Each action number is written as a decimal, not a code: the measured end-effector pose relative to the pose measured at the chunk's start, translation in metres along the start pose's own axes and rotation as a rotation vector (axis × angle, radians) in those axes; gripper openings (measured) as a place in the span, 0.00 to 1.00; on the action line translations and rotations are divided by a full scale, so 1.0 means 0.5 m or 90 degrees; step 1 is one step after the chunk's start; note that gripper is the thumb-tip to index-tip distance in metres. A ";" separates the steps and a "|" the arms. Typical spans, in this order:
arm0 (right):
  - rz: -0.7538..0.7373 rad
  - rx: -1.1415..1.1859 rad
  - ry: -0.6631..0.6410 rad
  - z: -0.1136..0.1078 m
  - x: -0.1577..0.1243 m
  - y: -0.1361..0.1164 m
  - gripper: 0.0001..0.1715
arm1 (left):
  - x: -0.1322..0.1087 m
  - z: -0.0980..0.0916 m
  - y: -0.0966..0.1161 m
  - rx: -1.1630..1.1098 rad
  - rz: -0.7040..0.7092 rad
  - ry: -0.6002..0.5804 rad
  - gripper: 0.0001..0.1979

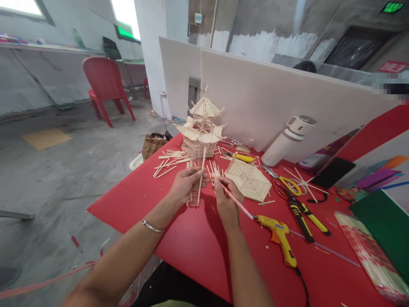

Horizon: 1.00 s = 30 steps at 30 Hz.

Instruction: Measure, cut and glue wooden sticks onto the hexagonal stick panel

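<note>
In my left hand (187,184) I hold a thin wooden stick (203,160) upright, together with a clear ruler (194,201); the fingers are closed on both. My right hand (228,204) grips a slim pink pen (239,205), its front end close to the stick. Whether the pen touches the stick I cannot tell. Just beyond my hands stands a pagoda model (204,128) built of wooden sticks. Right of it lies a flat polygonal panel of sticks (251,181). Loose sticks (172,158) are scattered around the model's base.
A yellow glue gun (279,236) lies on the red table (140,200), right of my right hand. Farther right are yellow-black pliers (302,213), scissors (289,183) and a pack of sticks (367,251). A white bottle (289,140) stands before a pale partition (255,94).
</note>
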State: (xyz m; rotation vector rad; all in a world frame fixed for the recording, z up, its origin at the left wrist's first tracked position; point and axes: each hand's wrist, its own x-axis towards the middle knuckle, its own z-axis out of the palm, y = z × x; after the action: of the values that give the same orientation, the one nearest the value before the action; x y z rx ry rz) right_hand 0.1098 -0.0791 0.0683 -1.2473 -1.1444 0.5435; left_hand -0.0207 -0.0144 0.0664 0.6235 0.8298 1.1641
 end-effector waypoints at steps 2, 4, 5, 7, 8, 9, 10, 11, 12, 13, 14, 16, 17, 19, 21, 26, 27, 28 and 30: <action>0.022 -0.010 0.020 0.000 0.001 0.010 0.17 | 0.008 -0.005 0.008 -0.015 -0.004 0.067 0.04; 0.058 -0.038 -0.008 0.003 0.001 0.021 0.18 | 0.014 -0.009 0.012 -0.041 -0.015 0.111 0.02; 0.067 -0.060 -0.040 0.006 -0.001 0.026 0.17 | 0.016 -0.010 0.013 -0.055 -0.023 0.119 0.03; 0.052 -0.117 -0.129 0.015 -0.005 0.037 0.13 | 0.017 -0.008 0.010 -0.077 -0.042 0.116 0.03; 0.034 -0.145 -0.166 0.019 -0.008 0.041 0.11 | 0.016 -0.006 0.007 -0.084 -0.050 0.112 0.04; 0.017 -0.166 -0.189 0.023 -0.011 0.045 0.09 | 0.016 -0.004 0.005 -0.088 -0.056 0.111 0.04; 0.007 -0.180 -0.197 0.026 -0.013 0.048 0.08 | 0.015 -0.002 0.003 -0.089 -0.058 0.114 0.04; 0.004 -0.190 -0.194 0.028 -0.014 0.050 0.08 | 0.015 -0.002 0.004 -0.088 -0.057 0.125 0.04; 0.008 -0.199 -0.180 0.029 -0.015 0.051 0.08 | 0.016 -0.003 0.005 -0.086 -0.048 0.141 0.04; 0.016 -0.210 -0.164 0.029 -0.015 0.052 0.09 | 0.017 -0.005 0.009 -0.086 -0.030 0.162 0.04; 0.027 -0.226 -0.155 0.028 -0.014 0.054 0.08 | 0.018 -0.008 0.015 -0.086 -0.005 0.185 0.04; 0.046 -0.264 -0.169 0.026 -0.014 0.059 0.08 | 0.022 -0.017 0.028 -0.085 0.055 0.227 0.05; 0.055 -0.281 -0.191 0.026 -0.014 0.063 0.07 | 0.023 -0.021 0.035 -0.084 0.079 0.242 0.05; 0.066 -0.300 -0.238 0.029 -0.015 0.070 0.07 | 0.026 -0.028 0.046 -0.075 0.089 0.255 0.05; 0.064 -0.301 -0.257 0.035 -0.018 0.075 0.08 | 0.027 -0.030 0.049 -0.066 0.055 0.248 0.06; 0.027 -0.376 -0.231 0.035 -0.015 0.076 0.11 | 0.028 -0.027 0.039 -0.069 -0.028 0.177 0.07; 0.020 -0.417 -0.219 0.029 -0.012 0.075 0.10 | 0.028 -0.027 0.037 -0.067 -0.037 0.163 0.08; 0.014 -0.460 -0.204 0.022 -0.008 0.076 0.09 | 0.027 -0.026 0.034 -0.065 -0.045 0.151 0.08; 0.019 -0.541 -0.165 0.007 0.002 0.078 0.08 | 0.026 -0.025 0.028 -0.067 -0.064 0.118 0.09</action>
State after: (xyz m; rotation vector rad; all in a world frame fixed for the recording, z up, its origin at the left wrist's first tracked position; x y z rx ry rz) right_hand 0.1167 -0.0654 0.0325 -1.9538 -1.6631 0.2326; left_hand -0.0364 0.0024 0.0675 0.3875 0.9394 1.1764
